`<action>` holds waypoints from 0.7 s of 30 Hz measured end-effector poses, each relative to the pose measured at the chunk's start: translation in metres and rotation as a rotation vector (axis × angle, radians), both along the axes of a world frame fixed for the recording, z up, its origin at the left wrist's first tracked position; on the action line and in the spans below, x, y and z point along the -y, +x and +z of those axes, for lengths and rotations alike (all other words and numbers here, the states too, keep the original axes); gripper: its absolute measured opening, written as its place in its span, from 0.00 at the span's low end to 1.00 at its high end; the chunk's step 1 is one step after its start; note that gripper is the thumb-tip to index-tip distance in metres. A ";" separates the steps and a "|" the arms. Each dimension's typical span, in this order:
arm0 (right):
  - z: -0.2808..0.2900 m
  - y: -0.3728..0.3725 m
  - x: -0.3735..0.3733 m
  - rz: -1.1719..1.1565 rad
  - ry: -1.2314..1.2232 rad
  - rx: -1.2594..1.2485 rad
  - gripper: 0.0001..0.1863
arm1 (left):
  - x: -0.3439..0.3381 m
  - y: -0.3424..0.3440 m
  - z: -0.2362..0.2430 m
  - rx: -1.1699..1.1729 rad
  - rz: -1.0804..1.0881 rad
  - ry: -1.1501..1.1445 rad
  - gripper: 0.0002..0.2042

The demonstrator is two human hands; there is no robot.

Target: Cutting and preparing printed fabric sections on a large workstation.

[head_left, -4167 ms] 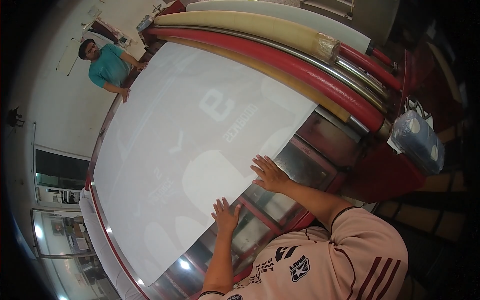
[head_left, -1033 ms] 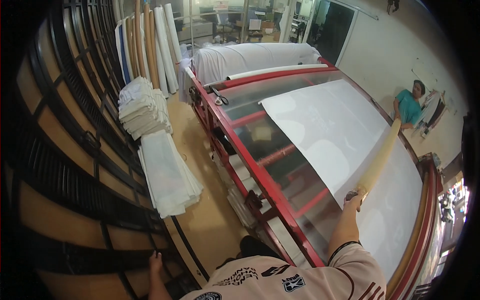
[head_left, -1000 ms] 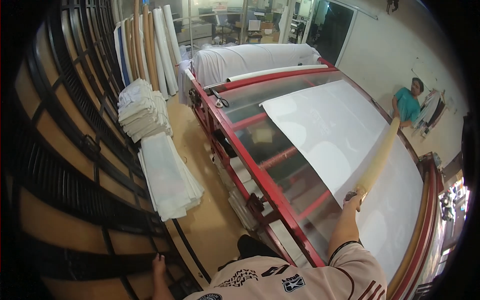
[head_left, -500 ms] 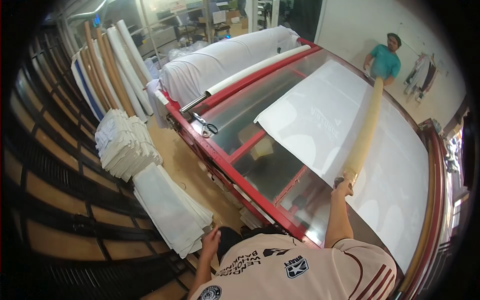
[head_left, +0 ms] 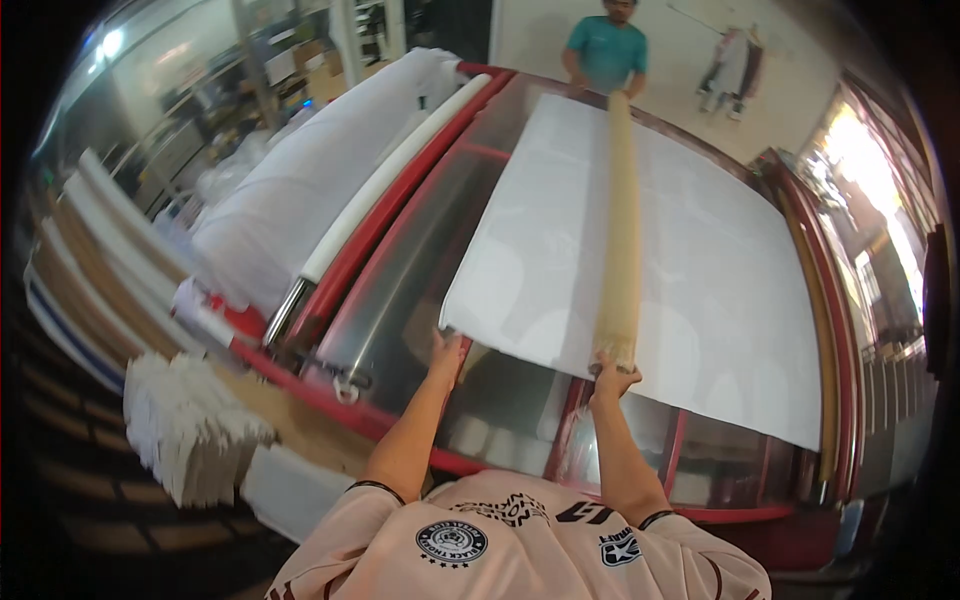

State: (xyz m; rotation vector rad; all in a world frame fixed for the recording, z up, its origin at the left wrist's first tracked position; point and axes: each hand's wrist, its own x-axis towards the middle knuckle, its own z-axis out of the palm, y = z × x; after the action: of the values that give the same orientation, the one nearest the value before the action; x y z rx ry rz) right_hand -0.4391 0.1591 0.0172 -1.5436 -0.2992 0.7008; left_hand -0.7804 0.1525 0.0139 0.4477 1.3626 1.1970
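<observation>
A wide white sheet [head_left: 545, 235] lies over the glass top of a red-framed table. Across it rests a long yellowish tube [head_left: 621, 230], running from me to the far side. My right hand [head_left: 613, 380] is wrapped round the tube's near end. At the sheet's near left corner, my left hand [head_left: 448, 352] is closed with the corner at its fingertips. On the far side, a co-worker [head_left: 607, 55] in a teal shirt has hands by the tube's other end; the grip there is unclear. Scissors [head_left: 348, 382] lie near the table's left front edge.
A roll of white cloth [head_left: 320, 170] and a thinner white roll [head_left: 400, 175] run along the left of the red frame [head_left: 395, 200]. Stacked white cloth [head_left: 185, 425] and leaning tubes [head_left: 90, 270] stand at left. Rollers [head_left: 815, 320] border the table's right side.
My left hand has come up from beside my body to the sheet's corner. My right hand still holds the tube. The view has swung to the right.
</observation>
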 end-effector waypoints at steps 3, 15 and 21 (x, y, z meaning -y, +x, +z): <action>0.004 -0.031 0.012 -0.017 -0.033 0.117 0.48 | -0.046 -0.024 -0.020 0.431 0.139 -0.015 0.43; 0.023 -0.149 0.010 0.039 -0.061 0.195 0.51 | -0.107 -0.089 -0.042 -0.611 0.059 0.312 0.20; 0.020 -0.177 -0.002 0.035 -0.182 0.247 0.51 | -0.130 -0.075 -0.032 -1.500 -0.762 0.610 0.25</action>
State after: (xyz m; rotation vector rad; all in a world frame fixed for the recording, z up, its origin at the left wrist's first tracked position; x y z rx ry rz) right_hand -0.6164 0.1609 0.0372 -1.8062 -0.4579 0.5766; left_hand -0.8558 0.2824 -0.0179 2.3843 1.6315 0.4549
